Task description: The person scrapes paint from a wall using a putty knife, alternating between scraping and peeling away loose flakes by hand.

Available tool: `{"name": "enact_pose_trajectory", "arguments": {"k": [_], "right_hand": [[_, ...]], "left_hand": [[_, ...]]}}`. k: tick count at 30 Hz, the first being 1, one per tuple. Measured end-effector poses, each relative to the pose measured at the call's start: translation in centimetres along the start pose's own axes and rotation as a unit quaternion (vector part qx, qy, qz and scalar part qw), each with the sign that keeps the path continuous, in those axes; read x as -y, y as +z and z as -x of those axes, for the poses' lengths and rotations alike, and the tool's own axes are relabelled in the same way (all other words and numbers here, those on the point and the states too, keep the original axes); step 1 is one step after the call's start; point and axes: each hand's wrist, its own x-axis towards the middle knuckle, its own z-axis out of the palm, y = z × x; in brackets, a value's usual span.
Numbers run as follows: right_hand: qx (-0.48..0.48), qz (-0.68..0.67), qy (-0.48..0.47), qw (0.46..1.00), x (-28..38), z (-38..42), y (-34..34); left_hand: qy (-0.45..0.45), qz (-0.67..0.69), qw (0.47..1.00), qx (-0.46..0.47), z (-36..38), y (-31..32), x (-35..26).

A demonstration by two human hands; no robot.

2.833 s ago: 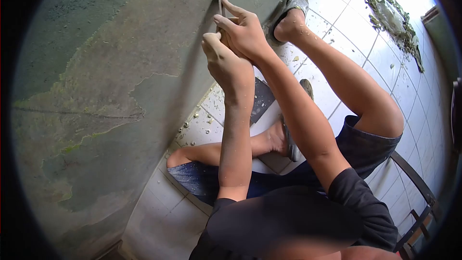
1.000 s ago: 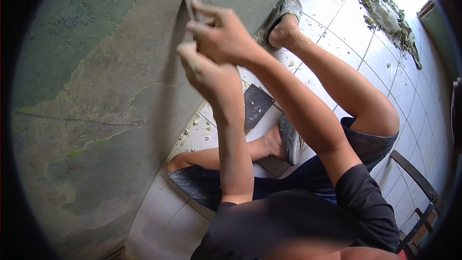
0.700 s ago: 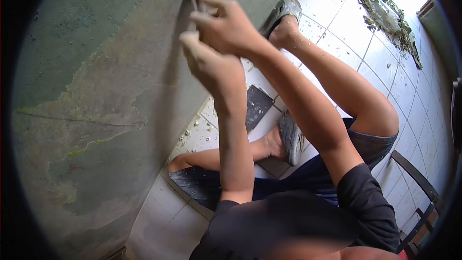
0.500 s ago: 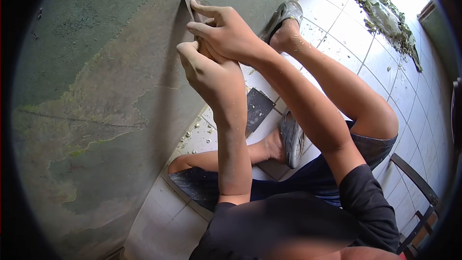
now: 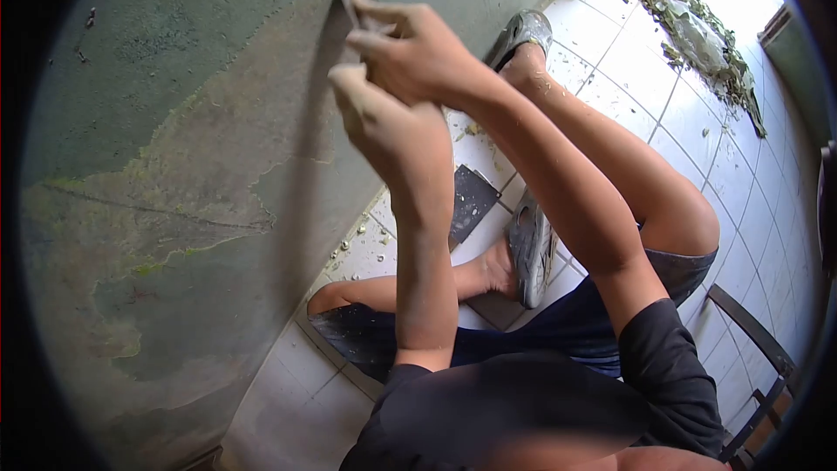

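Note:
A paint scraper point(image 5: 343, 9) has its thin metal blade against the green wall point(image 5: 200, 0), at the upper edge of a bare, brownish patch point(image 5: 209, 148) with ragged paint borders. My right hand point(image 5: 414, 48) is closed around the scraper near the blade, fingers bent toward the wall. Just below it, my left hand point(image 5: 384, 126) is wrapped around the lower part of the tool, its thumb side dusty. Both hands are slightly blurred, and they hide the handle.
Paint chips lie on the white tiled floor point(image 5: 689, 113) along the wall base. A dark flat square point(image 5: 473, 201) lies between my legs. Debris with clear plastic point(image 5: 697, 39) is heaped near the bright doorway. A dark chair point(image 5: 754, 331) stands at right. My shoes point(image 5: 529, 253) are dusty.
Both hands and the scraper have shifted slightly up along the wall. A curled paint flake by the blade tip no longer shows clearly. The camera view has moved a little.

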Motion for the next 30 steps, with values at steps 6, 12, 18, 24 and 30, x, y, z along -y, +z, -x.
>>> {"name": "enact_pose_trajectory", "arguments": {"k": [6, 12, 18, 24, 30], "right_hand": [[-0.021, -0.105, 0.106, 0.989, 0.4, -1.3, -0.7], [-0.07, 0.03, 0.012, 0.997, 0.1, -1.3, 0.0], [0.01, 0.038, -0.032, 0.999, 1.0, -0.2, 0.9], [-0.027, -0.057, 0.088, 0.994, 0.9, -0.6, 0.6], [-0.045, -0.044, 0.023, 0.998, 0.2, -2.1, -0.3]], "left_hand": [[-0.014, 0.033, 0.999, 0.023, -1.7, 1.3, 0.4], [-0.024, 0.069, 0.997, 0.029, -1.5, 0.7, 0.6], [-0.06, 0.042, 0.997, -0.016, 0.1, -0.9, -0.1], [-0.003, 0.038, 0.999, -0.004, -1.0, -0.3, 0.8], [-0.034, 0.067, 0.997, 0.007, -2.2, 0.9, 0.0]]}}
